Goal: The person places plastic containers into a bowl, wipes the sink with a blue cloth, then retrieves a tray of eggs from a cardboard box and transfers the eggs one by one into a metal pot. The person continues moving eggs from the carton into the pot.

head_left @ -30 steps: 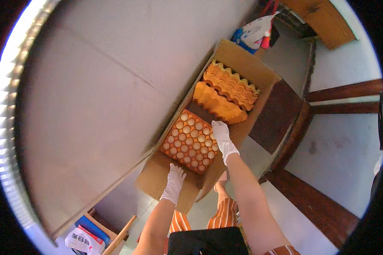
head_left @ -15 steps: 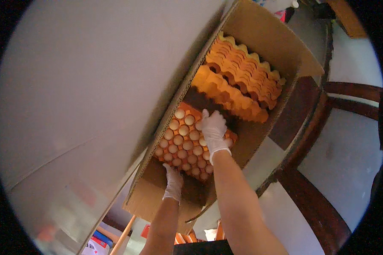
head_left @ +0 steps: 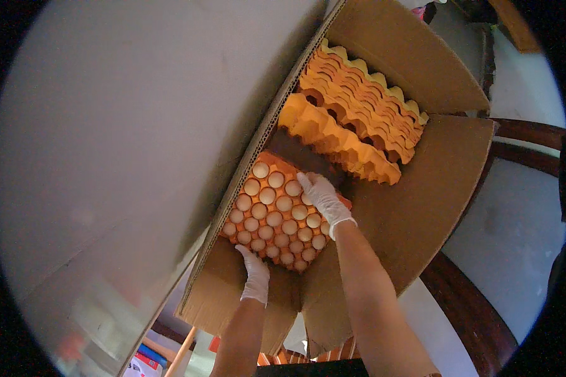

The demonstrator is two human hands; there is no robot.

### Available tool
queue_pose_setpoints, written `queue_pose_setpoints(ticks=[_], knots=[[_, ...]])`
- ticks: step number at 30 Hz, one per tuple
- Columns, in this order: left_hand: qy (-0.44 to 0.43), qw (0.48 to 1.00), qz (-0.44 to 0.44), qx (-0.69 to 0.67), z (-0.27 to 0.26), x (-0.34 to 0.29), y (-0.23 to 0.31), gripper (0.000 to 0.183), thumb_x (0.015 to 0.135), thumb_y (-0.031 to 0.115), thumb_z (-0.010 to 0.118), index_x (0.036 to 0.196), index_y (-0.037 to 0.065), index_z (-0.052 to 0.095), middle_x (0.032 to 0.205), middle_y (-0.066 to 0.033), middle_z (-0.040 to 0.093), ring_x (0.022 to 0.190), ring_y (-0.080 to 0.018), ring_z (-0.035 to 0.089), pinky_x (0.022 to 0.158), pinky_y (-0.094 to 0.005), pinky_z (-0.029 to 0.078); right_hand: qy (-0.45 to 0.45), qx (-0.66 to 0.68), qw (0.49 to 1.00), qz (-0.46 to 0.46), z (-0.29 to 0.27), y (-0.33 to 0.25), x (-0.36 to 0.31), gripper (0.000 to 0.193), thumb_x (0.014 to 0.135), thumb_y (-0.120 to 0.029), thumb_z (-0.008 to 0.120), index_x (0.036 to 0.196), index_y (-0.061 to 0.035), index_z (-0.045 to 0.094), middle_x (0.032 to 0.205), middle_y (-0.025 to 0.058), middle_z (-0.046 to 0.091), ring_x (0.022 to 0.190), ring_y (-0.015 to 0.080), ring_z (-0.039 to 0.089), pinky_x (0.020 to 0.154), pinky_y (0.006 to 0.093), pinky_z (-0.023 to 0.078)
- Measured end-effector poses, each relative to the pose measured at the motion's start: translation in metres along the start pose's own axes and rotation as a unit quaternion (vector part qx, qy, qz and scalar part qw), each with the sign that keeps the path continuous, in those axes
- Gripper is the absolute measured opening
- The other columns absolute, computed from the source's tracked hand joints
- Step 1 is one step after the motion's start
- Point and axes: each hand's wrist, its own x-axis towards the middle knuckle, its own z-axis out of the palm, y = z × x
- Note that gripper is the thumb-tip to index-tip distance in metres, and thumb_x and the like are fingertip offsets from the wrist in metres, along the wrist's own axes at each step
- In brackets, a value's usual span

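An orange egg tray (head_left: 233,237) filled with several rows of pale brown eggs (head_left: 274,218) is in the near half of a tall cardboard box. My right hand (head_left: 322,196), in a white glove, reaches over the eggs and grips the tray's far edge; its fingertips are hidden there. At the near edge my left hand (head_left: 256,274), also gloved, holds the tray with the thumb showing and the other fingers out of sight. Beyond the tray stands a stack of empty orange egg trays (head_left: 361,103), set on edge, with one tray (head_left: 336,141) leaning apart from it.
The cardboard box (head_left: 421,173) has its flaps spread, with its left wall close beside a large pale surface (head_left: 138,125). Dark wooden chair parts (head_left: 471,308) stand to the right. Coloured packages (head_left: 146,361) lie at lower left.
The box's right flap has swung outward. The egg tray has shifted slightly toward me, and both hands keep hold of it. My right forearm has moved a little right.
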Motion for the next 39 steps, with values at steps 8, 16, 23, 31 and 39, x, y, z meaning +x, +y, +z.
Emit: queue_pose_setpoints(ticks=[8,16,23,31,39], knots=[[0.045,0.996,0.082,0.005,0.002,-0.015,-0.007,0.097,0.084,0.079,0.031,0.152,0.013,0.013,0.157,-0.0104,0.014,0.145,-0.0268,0.010,0.116,-0.0451,0.000,0.026,-0.089,0.995,-0.032,0.006,-0.007,0.002,0.074,0.090,-0.063,0.040,0.125,-0.0001,0.055,0.121,0.0219,0.058,0.114,0.0363,0.054,0.097,0.0438,0.043],[0.090,0.988,0.124,0.001,0.006,-0.029,-0.008,0.090,0.087,0.073,0.036,0.150,0.011,0.021,0.154,-0.0096,0.024,0.138,-0.0307,0.027,0.113,-0.0481,0.022,-0.038,-0.070,0.996,-0.041,-0.033,-0.026,-0.011,0.075,0.086,-0.068,0.042,0.118,-0.0030,0.060,0.114,0.0204,0.063,0.108,0.0336,0.060,0.090,0.0437,0.047],[0.028,0.982,0.172,-0.076,0.015,-0.060,0.002,0.081,0.093,0.065,0.035,0.148,0.007,0.025,0.149,-0.0115,0.031,0.133,-0.0284,0.034,0.111,-0.0435,0.028,0.024,-0.066,0.994,-0.083,-0.066,-0.057,-0.060,0.072,0.084,-0.068,0.047,0.111,-0.0030,0.062,0.106,0.0209,0.066,0.099,0.0350,0.063,0.086,0.0423,0.049],[-0.020,0.969,0.236,-0.074,0.016,-0.065,0.003,0.078,0.095,0.063,0.034,0.145,0.004,0.029,0.144,-0.0102,0.037,0.130,-0.0248,0.038,0.109,-0.0398,0.031,0.058,0.004,0.995,-0.078,-0.079,-0.055,-0.088,0.066,0.083,-0.062,0.054,0.108,-0.0024,0.063,0.103,0.0214,0.066,0.099,0.0358,0.062,0.087,0.0415,0.048],[-0.029,0.951,0.307,-0.036,-0.012,-0.084,0.009,0.060,0.101,0.050,0.032,0.136,0.002,0.042,0.135,-0.0106,0.048,0.121,-0.0230,0.046,0.104,-0.0379,0.035,0.096,0.150,0.981,-0.074,-0.048,0.001,-0.120,0.053,0.085,-0.054,0.060,0.103,-0.0044,0.064,0.096,0.0182,0.067,0.090,0.0293,0.064,0.082,0.0384,0.048]])
